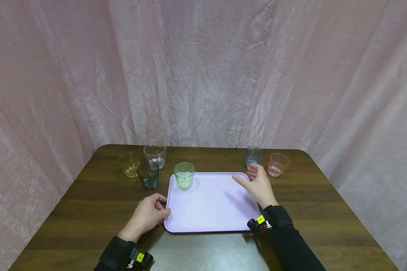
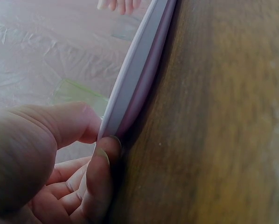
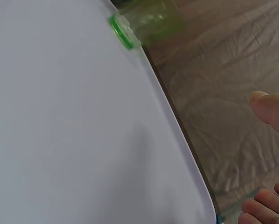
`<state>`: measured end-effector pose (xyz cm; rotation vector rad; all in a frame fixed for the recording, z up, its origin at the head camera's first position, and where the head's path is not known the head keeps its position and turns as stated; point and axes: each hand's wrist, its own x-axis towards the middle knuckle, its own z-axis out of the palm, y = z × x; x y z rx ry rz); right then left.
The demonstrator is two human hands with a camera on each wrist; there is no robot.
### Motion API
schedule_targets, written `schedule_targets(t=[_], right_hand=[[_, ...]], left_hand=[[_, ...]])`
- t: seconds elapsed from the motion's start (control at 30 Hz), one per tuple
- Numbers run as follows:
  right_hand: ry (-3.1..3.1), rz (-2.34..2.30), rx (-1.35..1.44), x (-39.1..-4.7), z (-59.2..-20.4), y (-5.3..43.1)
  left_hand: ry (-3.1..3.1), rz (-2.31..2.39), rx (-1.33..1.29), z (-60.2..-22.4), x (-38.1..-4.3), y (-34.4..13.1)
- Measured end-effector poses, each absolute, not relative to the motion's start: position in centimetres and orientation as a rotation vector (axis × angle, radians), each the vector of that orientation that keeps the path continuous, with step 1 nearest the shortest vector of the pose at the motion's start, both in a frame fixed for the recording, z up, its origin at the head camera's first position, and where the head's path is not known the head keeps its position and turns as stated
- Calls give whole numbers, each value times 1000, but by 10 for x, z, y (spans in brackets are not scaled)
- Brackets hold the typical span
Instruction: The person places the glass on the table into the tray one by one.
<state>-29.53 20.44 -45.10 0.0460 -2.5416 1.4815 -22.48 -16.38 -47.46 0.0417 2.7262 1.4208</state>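
Note:
A pale purple tray (image 1: pixel 213 207) lies on the table with a green glass (image 1: pixel 184 175) standing in its far left corner. My left hand (image 1: pixel 149 213) pinches the tray's left edge, thumb over the rim and fingers beneath it, as the left wrist view shows. Above the tray's far right corner is my right hand (image 1: pixel 256 185), thumb spread away from the fingers and holding nothing. Just beyond its fingertips stands a blue glass (image 1: pixel 254 155). A pink glass (image 1: pixel 278 164) stands to the right of that one.
Left of the tray stand a dark grey glass (image 1: pixel 148 175), a yellow glass (image 1: pixel 129 164) and a clear glass (image 1: pixel 155 155), close together. The wooden table (image 1: pixel 325 226) has rounded far corners, and a pinkish curtain (image 1: pixel 203 75) hangs behind it.

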Motion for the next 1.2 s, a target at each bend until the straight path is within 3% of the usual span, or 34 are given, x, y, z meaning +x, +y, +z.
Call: schedule_targets(t=[0.7, 1.2], right_hand=[[-2472, 1445, -164, -283, -462, 284], [-2421, 1377, -261, -287, -466, 315]], left_hand=[[2738, 1411, 44, -475, -226, -164], [2729, 1417, 33, -474, -226, -164]])
